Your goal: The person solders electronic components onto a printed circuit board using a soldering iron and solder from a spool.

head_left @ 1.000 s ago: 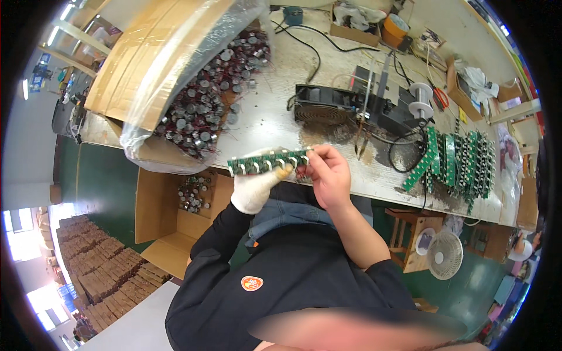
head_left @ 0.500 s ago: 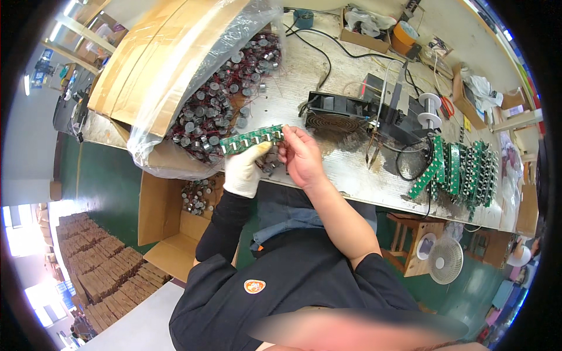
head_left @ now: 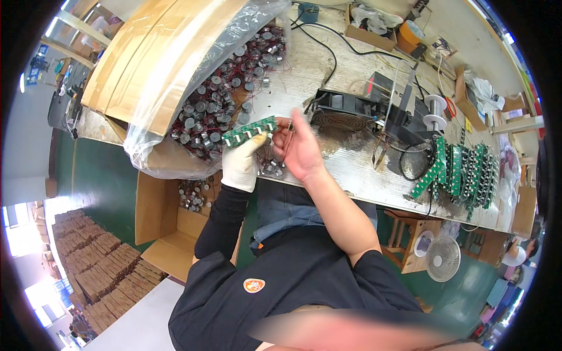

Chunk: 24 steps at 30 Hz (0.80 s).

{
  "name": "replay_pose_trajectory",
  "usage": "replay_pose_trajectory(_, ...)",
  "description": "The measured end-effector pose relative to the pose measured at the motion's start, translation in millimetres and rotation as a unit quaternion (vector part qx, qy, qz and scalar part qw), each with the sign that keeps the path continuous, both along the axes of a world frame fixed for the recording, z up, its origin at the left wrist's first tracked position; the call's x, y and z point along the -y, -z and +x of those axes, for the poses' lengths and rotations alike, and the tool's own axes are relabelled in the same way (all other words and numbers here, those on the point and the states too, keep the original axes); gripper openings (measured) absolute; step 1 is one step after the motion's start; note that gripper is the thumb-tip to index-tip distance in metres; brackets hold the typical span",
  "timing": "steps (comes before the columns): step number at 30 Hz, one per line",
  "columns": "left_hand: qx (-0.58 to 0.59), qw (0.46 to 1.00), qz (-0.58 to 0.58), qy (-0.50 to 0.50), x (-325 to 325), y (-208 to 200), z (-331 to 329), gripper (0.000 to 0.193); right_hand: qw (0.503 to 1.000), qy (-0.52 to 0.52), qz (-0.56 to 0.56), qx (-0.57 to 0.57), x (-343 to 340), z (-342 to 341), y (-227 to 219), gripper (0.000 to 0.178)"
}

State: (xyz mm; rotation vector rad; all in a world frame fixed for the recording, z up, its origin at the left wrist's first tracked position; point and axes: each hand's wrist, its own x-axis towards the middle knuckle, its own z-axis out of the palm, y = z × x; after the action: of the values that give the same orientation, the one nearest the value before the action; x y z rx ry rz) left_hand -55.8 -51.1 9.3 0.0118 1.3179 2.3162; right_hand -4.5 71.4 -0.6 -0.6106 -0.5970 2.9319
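Observation:
My left hand [head_left: 240, 168], in a white glove with yellowish fingertips, is closed on a green circuit board strip [head_left: 250, 132] with white parts in a row. The strip is tilted, its right end higher. Just beyond that end is my bare right hand [head_left: 301, 150], thumb raised and fingers curled. Between its thumb and fingers shows a small thin piece [head_left: 291, 124], seen nearly edge-on, which looks like a bit of circuit board. Behind the strip spreads a heap of round silver parts with red wires [head_left: 216, 88]; a few more lie under my hands.
A big cardboard box [head_left: 146, 58] with clear plastic lies at the left. Right of my hands stand a black fan [head_left: 342, 111], a white spool [head_left: 434, 111] and rows of green boards [head_left: 462, 169]. An open carton [head_left: 158, 205] sits below the table edge.
The strip in my left hand looks shorter at its right end. My right hand has drawn slightly away from it, turning thumb-up, with the small piece in its fingers.

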Motion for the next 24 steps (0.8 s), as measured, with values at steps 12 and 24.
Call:
replay_pose_trajectory(12, 0.072, 0.992, 0.069, 0.077, 13.8, 10.2, -15.3, 0.02, 0.996, 0.019, -0.086, 0.015, 10.6, -23.2, 2.0, 0.022)
replay_pose_trajectory(24, 0.052, 0.996, 0.018, 0.074, 25.4, 4.2, -11.7, 0.025, 0.999, 0.03, 0.016, 0.028, 7.8, -17.9, 20.5, 0.012)
